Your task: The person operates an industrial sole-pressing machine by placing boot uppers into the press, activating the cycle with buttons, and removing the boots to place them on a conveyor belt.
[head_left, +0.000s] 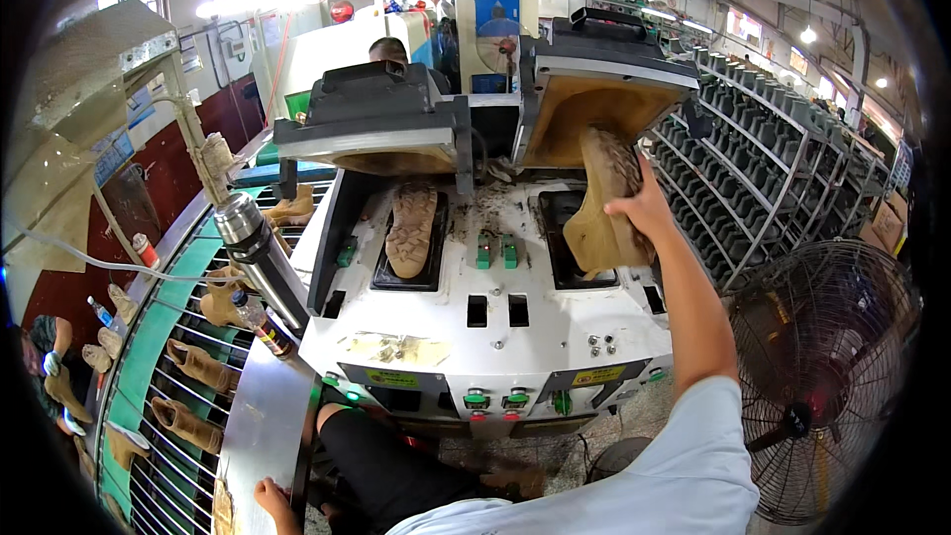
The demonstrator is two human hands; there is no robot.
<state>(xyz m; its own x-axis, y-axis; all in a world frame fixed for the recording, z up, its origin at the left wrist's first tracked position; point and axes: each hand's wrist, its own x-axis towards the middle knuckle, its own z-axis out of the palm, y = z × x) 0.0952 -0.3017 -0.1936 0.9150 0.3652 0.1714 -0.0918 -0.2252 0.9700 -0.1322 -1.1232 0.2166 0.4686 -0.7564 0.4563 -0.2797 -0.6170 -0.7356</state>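
My right hand [642, 206] is closed around a tan boot [600, 223], gripping it at the sole side. This boot is tilted upright over the right-hand black recess [567, 238] of a white two-station machine, beneath its raised right lid [609, 59]. In the left station, a second boot [411, 231] sits sole up on its black pad, with the left lid [381, 129] raised above it. Low at the left, my left hand [273, 501] is beside the metal side table [260, 426], fingers curled with nothing visible in them.
Left of me, a curved roller conveyor [173, 466] carries several tan boots. A steel flask [260, 256] and a dark bottle [262, 325] stand beside the machine. A large caged fan [817, 386] is at the right, before shoe racks [753, 154]. Another person's gloved hands [59, 391] hold a boot.
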